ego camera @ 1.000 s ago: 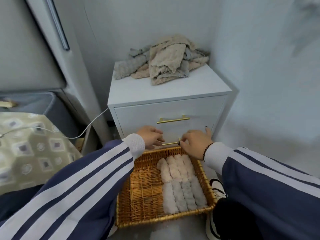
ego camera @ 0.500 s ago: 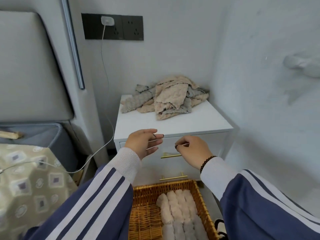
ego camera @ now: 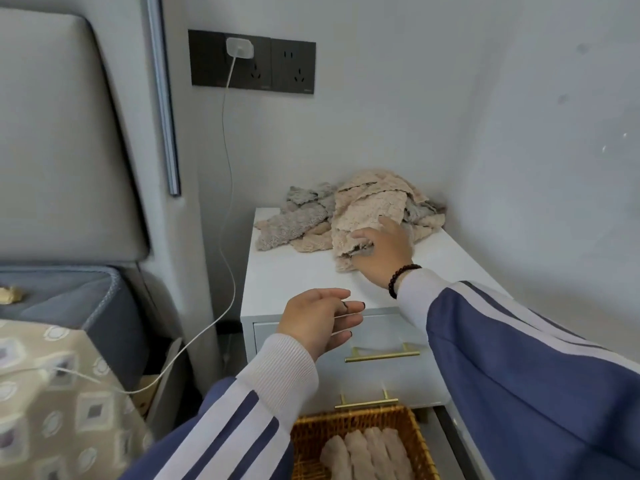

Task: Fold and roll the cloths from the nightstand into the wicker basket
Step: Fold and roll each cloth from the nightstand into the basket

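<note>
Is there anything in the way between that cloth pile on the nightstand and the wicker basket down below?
Nothing visible blocks it. The right hand is already on the beige cloth atop the nightstand; the basket sits open on the floor in front, with free space left of the rolled cloths.

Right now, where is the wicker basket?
In the head view, the wicker basket sits at the bottom edge, on the floor before the white nightstand.

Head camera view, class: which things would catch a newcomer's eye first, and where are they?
The right hand reaches onto the heap of beige and grey cloths at the back of the white nightstand and takes the near beige one. The left hand hovers open before the drawers. Below, the wicker basket holds rolled cloths.
</note>
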{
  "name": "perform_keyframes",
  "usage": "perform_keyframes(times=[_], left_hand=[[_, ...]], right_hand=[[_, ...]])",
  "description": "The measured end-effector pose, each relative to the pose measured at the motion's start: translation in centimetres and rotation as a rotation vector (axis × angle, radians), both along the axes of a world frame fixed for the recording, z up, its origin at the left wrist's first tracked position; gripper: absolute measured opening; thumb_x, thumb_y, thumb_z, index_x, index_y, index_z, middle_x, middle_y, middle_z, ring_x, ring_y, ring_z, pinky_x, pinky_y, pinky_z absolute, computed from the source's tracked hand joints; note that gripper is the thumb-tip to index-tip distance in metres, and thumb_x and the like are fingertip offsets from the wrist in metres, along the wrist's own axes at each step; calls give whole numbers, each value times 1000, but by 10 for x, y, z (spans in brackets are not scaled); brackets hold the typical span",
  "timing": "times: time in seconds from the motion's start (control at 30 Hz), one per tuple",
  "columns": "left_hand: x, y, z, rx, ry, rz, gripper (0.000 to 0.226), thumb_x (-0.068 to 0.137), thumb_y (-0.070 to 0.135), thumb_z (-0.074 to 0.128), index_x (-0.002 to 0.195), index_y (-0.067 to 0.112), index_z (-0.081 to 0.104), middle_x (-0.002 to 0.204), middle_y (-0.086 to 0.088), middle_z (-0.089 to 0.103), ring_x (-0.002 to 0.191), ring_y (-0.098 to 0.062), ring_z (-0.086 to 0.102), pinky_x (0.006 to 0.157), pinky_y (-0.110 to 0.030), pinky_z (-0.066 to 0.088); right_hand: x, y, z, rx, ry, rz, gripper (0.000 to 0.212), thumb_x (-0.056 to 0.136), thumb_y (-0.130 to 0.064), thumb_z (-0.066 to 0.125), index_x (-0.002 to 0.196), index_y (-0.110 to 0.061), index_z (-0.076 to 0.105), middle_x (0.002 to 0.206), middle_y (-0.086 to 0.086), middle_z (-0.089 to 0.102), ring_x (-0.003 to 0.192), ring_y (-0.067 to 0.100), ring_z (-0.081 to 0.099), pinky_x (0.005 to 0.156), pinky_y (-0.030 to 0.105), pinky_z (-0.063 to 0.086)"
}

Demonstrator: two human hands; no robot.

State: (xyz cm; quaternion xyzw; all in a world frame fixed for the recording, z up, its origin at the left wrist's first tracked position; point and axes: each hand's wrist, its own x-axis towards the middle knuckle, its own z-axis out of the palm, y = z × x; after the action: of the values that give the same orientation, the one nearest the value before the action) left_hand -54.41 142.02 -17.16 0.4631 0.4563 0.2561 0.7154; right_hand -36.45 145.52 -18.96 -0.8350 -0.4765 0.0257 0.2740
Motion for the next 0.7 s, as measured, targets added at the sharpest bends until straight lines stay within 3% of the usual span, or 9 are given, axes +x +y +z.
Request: perform_keyframes(times=[0.13, 0.23, 0.33, 0.43, 0.53, 0.6, 0.7], left_hand=[[-6, 0, 5, 53, -3, -41, 24, 94, 0, 46, 97, 13, 65, 83, -3, 76, 80, -16, 72, 79, -32, 56], [-13, 1, 10, 80, -10, -47, 24, 94, -1, 46, 96, 13, 66, 82, -3, 76, 77, -15, 72, 78, -32, 56], [-19, 3, 16, 84, -30, -40, 24, 93, -1, 46, 95, 12, 66, 82, -3, 76, 73, -14, 70, 73, -29, 54], [-23, 4, 23, 83, -67, -15, 24, 93, -2, 47, 94, 12, 66, 78, -2, 76, 68, -13, 69, 67, -26, 52], [-23, 5, 26, 77, -92, 0, 24, 92, -2, 47, 94, 12, 66, 76, -2, 76, 68, -13, 69, 66, -25, 52], [-22, 4, 26, 79, -98, -5, 24, 92, -2, 47, 94, 12, 66, 78, -2, 76, 68, -13, 69, 66, -25, 52], [-21, 3, 26, 88, -96, -6, 24, 93, -2, 47, 95, 12, 67, 80, -3, 76, 70, -14, 69, 67, -26, 52]], right_hand=[[4, 21, 3, -265, -102, -23, 63, 82, -33, 59, 142, -30, 40, 160, 4, 3, 147, 29, -4, 117, 46, 6], [10, 27, 2, -363, -92, -49, 69, 85, -37, 57, 146, -15, 33, 158, 4, 14, 145, 29, 10, 116, 46, 18], [11, 22, 5, -177, -110, -101, 51, 84, -30, 58, 131, -10, 49, 147, 6, 37, 135, 28, 34, 107, 43, 34], [11, 6, 15, 142, -80, -118, 36, 85, -19, 59, 118, -6, 61, 125, 4, 57, 115, 24, 53, 96, 34, 43], [6, -20, 33, 385, 125, -134, 20, 84, -13, 67, 104, -10, 72, 97, -7, 61, 90, 8, 57, 74, 12, 43], [2, -38, 43, 519, 261, -165, 12, 80, -9, 71, 90, -15, 74, 85, -6, 66, 77, 5, 61, 60, 2, 41], [-6, -65, 50, 699, 497, -213, 13, 75, -4, 75, 79, -16, 70, 77, -3, 68, 67, 5, 61, 62, 6, 49]])
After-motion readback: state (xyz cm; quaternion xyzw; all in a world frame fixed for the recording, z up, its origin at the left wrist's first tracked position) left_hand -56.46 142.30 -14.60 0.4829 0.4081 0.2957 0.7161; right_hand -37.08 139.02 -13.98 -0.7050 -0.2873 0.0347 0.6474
